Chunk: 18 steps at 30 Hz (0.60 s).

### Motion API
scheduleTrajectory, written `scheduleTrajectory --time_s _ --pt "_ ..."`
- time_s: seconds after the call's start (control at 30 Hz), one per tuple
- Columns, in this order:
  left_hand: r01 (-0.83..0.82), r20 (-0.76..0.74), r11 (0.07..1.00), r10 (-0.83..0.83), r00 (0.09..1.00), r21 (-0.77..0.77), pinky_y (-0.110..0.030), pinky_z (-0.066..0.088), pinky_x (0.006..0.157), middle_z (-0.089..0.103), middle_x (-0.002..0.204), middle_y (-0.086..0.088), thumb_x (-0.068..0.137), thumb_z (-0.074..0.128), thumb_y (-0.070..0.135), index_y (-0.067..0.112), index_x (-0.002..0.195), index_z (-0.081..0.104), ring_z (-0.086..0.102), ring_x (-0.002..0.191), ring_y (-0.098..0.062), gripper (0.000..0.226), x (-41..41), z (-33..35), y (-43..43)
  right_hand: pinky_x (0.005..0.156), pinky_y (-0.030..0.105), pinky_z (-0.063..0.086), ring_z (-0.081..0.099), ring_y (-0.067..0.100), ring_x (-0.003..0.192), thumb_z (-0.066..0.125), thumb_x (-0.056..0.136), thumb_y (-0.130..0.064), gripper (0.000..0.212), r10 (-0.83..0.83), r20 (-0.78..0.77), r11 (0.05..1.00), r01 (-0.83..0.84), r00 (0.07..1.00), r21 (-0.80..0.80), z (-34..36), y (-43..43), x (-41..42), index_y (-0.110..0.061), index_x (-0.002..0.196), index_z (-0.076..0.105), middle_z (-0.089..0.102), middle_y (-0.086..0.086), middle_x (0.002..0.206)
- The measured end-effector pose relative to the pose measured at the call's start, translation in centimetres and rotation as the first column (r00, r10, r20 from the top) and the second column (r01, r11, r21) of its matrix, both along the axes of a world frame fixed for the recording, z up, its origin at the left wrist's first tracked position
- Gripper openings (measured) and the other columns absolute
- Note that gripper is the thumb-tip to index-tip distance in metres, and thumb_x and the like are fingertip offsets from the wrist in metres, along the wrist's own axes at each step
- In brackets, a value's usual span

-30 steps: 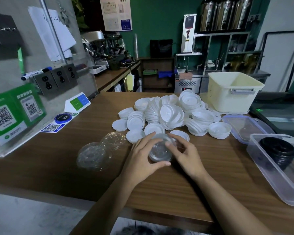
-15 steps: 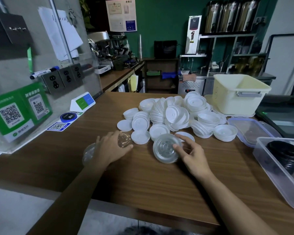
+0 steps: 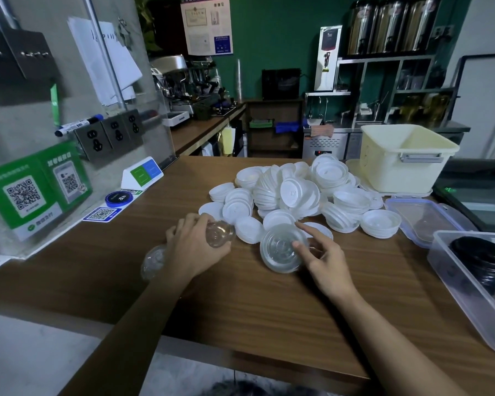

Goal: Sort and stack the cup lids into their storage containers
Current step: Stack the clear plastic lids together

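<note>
The clear lid stack point(image 3: 280, 250) stands tilted on the counter point(image 3: 240, 315), just in front of the white lid pile point(image 3: 295, 195). My right grip point(image 3: 326, 254) is grasping it, thumb on its face and forefinger over the top rim. I cannot count the lids in it through the plastic. My left grip point(image 3: 193, 247) is clenched round a clear dome lid point(image 3: 219, 237) and covers its near side. A second clear lid point(image 3: 154, 261) lies partly under that wrist, its outline faint against the wood.

The white pile is a jumble, some lids nested and some loose. Behind it the cream bin point(image 3: 397, 167) hides its own floor from me. Near the bin lies a flat clear piece point(image 3: 420, 218) with blue clips; I cannot tell if it is a tray or a cover. At the right a clear tub point(image 3: 463, 298) with stacked black lids point(image 3: 486, 261) is cut off by the frame edge.
</note>
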<state>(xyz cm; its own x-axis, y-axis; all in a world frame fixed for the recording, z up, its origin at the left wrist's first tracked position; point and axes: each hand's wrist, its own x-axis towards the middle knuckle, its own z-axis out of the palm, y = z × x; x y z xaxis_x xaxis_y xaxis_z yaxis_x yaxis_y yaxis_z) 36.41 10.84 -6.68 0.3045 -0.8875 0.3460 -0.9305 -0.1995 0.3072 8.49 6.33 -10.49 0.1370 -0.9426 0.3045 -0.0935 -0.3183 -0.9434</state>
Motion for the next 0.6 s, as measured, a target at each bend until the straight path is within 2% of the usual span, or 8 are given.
scheduleTrajectory --time_s 0.07,0.17,0.23,0.37,0.43,0.47,0.53,0.6 --pt "0.037 0.0 0.998 -0.037 0.999 -0.052 -0.047 0.037 0.105 0.057 0.127 0.008 0.062 0.047 0.079 0.035 0.122 0.058 0.054 0.121 -0.02 0.075 -0.9 0.1 0.4 0.086 0.018 0.052 0.063 0.001 0.083 0.078 0.096 -0.028 0.037 -0.001 0.001 1.0 0.001 1.0 -0.003 0.1 0.1 0.0 -0.051 0.125 0.071 0.074 -0.005 0.098" --pt "0.073 0.04 0.992 -0.069 0.997 -0.103 -0.045 0.039 0.101 0.059 0.123 0.009 0.065 0.05 0.077 0.034 0.121 0.06 0.056 0.116 -0.02 0.071 -1.9 -0.1 1.1 0.084 0.005 0.046 0.064 -0.002 0.087 0.077 0.096 -0.027 0.036 -0.012 0.005 1.0 0.012 1.0 0.0 0.3 0.2 0.0 -0.046 0.127 0.071 0.073 -0.02 0.111" --pt "0.085 0.05 0.987 -0.079 0.996 -0.135 -0.044 0.041 0.098 0.059 0.122 0.01 0.068 0.057 0.073 0.034 0.121 0.06 0.056 0.115 -0.019 0.065 -2.3 -0.2 1.6 0.081 0.005 0.047 0.063 0.008 0.084 0.078 0.096 -0.026 0.035 -0.019 0.007 1.0 0.019 1.0 -0.001 0.2 0.3 -0.1 -0.042 0.127 0.072 0.073 -0.015 0.102" --pt "0.085 0.045 0.97 -0.076 0.996 -0.229 -0.042 0.043 0.094 0.058 0.121 0.012 0.07 0.06 0.072 0.035 0.118 0.061 0.057 0.111 -0.018 0.061 -3.1 -0.3 2.6 0.08 0.009 0.049 0.059 0.015 0.078 0.078 0.096 -0.026 0.034 -0.017 0.011 1.0 0.017 1.0 -0.012 0.2 0.3 -0.2 -0.039 0.127 0.073 0.072 0.014 0.095" --pt "0.166 0.008 0.953 -0.17 0.985 -0.253 -0.04 0.043 0.096 0.055 0.126 0.016 0.071 0.064 0.071 0.036 0.121 0.06 0.055 0.112 -0.015 0.061 -3.9 -0.5 3.1 0.083 0.014 0.051 0.064 0.027 0.082 0.077 0.097 -0.027 0.034 -0.003 0.005 1.0 0.003 1.0 -0.012 0.1 0.3 -0.1 -0.039 0.128 0.072 0.072 0.018 0.093" --pt "0.234 -0.023 0.94 -0.247 0.969 -0.25 -0.039 0.042 0.099 0.053 0.131 0.018 0.072 0.067 0.07 0.037 0.124 0.059 0.055 0.115 -0.013 0.062 -4.4 -0.6 3.2 0.085 0.018 0.053 0.067 0.028 0.087 0.077 0.097 -0.027 0.033 0.006 0.004 1.0 -0.006 1.0 -0.014 0.1 0.3 -0.1 -0.04 0.127 0.072 0.073 0.018 0.094" --pt "0.354 -0.085 0.904 -0.383 0.92 -0.241 -0.038 0.04 0.108 0.049 0.141 0.019 0.072 0.071 0.069 0.039 0.128 0.059 0.052 0.125 -0.01 0.065 -5.6 -1.0 3.2 0.086 0.022 0.054 0.07 0.017 0.088 0.071 0.101 -0.027 0.028 0.023 0.001 1.0 -0.023 1.0 -0.015 0.2 0.3 0.0 -0.041 0.125 0.072 0.075 0.008 0.094" --pt "0.42 -0.089 0.873 -0.453 0.887 -0.247 -0.036 0.037 0.114 0.047 0.146 0.018 0.07 0.076 0.068 0.038 0.13 0.06 0.047 0.134 -0.007 0.069 -6.8 -1.6 2.8 0.085 0.012 0.049 0.068 -0.001 0.091 0.063 0.106 -0.028 0.024 0.045 0.007 0.999 -0.045 0.999 -0.006 0.7 0.6 0.1 -0.039 0.124 0.073 0.076 -0.005 0.099"
